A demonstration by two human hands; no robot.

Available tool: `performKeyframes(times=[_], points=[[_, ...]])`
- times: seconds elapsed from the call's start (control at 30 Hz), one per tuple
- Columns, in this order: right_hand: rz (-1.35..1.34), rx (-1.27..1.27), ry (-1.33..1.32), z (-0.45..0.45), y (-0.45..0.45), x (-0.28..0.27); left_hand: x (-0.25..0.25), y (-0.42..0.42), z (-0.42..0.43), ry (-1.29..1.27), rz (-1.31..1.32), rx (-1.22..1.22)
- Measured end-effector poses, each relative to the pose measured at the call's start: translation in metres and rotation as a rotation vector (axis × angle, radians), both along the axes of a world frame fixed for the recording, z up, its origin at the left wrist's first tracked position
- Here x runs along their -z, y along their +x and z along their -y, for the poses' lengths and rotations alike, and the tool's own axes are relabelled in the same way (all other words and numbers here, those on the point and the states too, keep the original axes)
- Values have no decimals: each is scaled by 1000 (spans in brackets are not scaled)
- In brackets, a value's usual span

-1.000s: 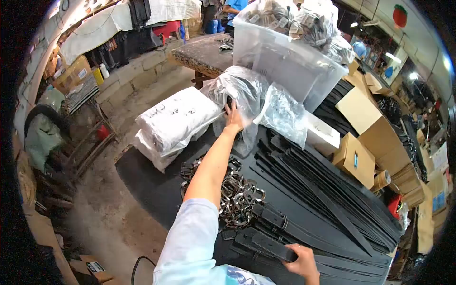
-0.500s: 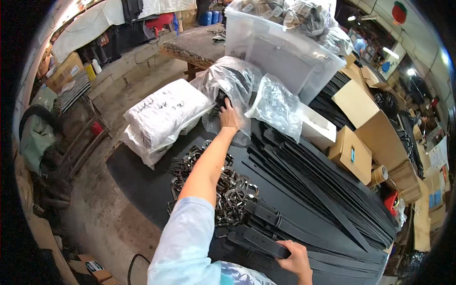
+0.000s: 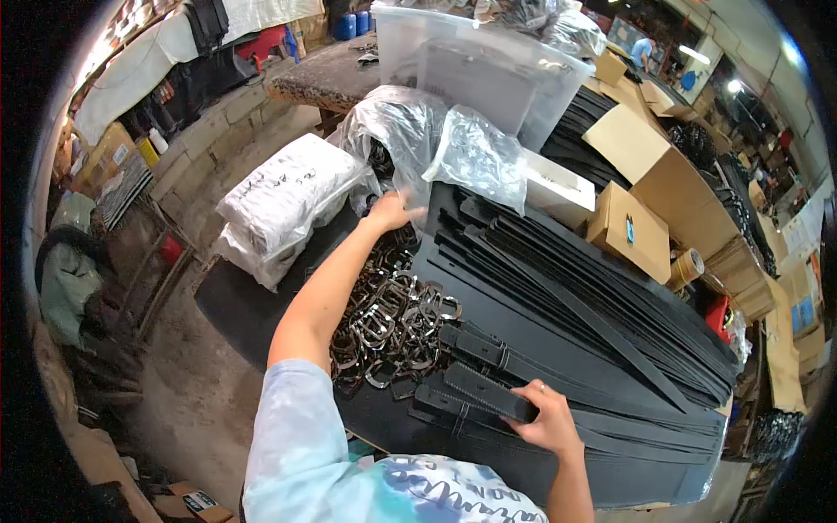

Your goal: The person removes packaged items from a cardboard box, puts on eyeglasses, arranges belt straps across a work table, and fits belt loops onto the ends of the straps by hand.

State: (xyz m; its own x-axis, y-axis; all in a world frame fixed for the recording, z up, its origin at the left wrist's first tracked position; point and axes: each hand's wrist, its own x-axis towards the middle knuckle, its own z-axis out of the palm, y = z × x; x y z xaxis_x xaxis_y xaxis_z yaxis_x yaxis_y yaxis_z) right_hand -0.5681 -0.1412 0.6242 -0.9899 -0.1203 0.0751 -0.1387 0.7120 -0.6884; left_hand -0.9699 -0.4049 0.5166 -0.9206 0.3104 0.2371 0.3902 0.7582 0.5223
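My left hand (image 3: pixel 394 212) is at the mouth of a clear plastic bag (image 3: pixel 403 122), above the back of a pile of metal buckles (image 3: pixel 392 327). Its fingers are blurred, and anything in them cannot be made out. My right hand (image 3: pixel 547 418) grips the end of a stack of short black straps (image 3: pixel 490 391) near the table's front. Just behind that stack lies another bundle of black straps (image 3: pixel 475 344) with a loop round it. Long black strips (image 3: pixel 567 296) fan out across the dark table (image 3: pixel 418 449).
White wrapped packages (image 3: pixel 292 196) lie at the left. Behind stand a clear bin (image 3: pixel 479 74) and a flat clear bag (image 3: pixel 479 157). A white box (image 3: pixel 558 187), an open carton (image 3: pixel 632 231) and a tape roll (image 3: pixel 687 264) line the right. A person (image 3: pixel 643 50) is far back.
My left hand has come out of the plastic bag toward the buckles. My right hand still holds the strap stack. The camera view has shifted.
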Motion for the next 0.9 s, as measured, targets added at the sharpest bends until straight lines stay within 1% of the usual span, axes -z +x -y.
performKeyframes(times=[0.03, 0.1, 0.13, 0.17, 0.23, 0.27, 0.3, 0.37, 0.4, 0.43, 0.5, 0.53, 0.57, 0.63, 0.7, 0.77, 0.8, 0.83, 0.9], points=[[22, -5, 17, -1, -3, -3, -3, -2, 6, -4, 1, 3], [16, -25, 20, -3, -8, -4, -35, 10, 18, -3, 181, 183], [18, -40, -1, -5, -9, -2, -57, 26, 18, -54, 159, 153], [17, -40, -4, -6, -10, -1, -56, 29, 20, -56, 158, 153], [-10, -73, -6, -8, -12, 1, -52, 31, 24, 370, 490, 127], [5, -76, 0, -8, -12, 2, -51, 35, 25, 462, 489, 101], [2, -74, -2, -8, -12, 3, -51, 38, 27, 460, 487, 103], [19, -77, 3, -7, -11, 4, -53, 45, 35, 550, 412, 51], [19, -72, 1, -6, -11, 3, -58, 49, 36, 471, 320, -1], [22, -62, -8, -5, -11, 3, -63, 55, 39, 451, 263, 2], [33, -39, -24, -6, -10, 2, -50, 55, 44, 643, 308, 23], [18, -54, -63, -9, -11, 2, -53, 65, 44, 769, 360, 65], [0, -72, -105, -10, -13, 2, -52, 74, 47, 759, 328, 114], [-15, -62, -105, -10, -15, 0, -46, 88, 49, 884, 402, 146], [45, -69, -171, -10, -15, -5, -56, 111, 47, 916, 496, 159], [59, -53, -175, -14, -14, -4, -62, 128, 45, 1019, 626, 138], [66, -45, -166, -17, -12, -3, -67, 139, 42, 1200, 726, 146], [70, -36, -157, -19, -11, -2, -68, 148, 42, 1351, 841, 232], [129, 7, -269, -22, -10, -13, -72, 168, 36, 1519, 994, 247]])
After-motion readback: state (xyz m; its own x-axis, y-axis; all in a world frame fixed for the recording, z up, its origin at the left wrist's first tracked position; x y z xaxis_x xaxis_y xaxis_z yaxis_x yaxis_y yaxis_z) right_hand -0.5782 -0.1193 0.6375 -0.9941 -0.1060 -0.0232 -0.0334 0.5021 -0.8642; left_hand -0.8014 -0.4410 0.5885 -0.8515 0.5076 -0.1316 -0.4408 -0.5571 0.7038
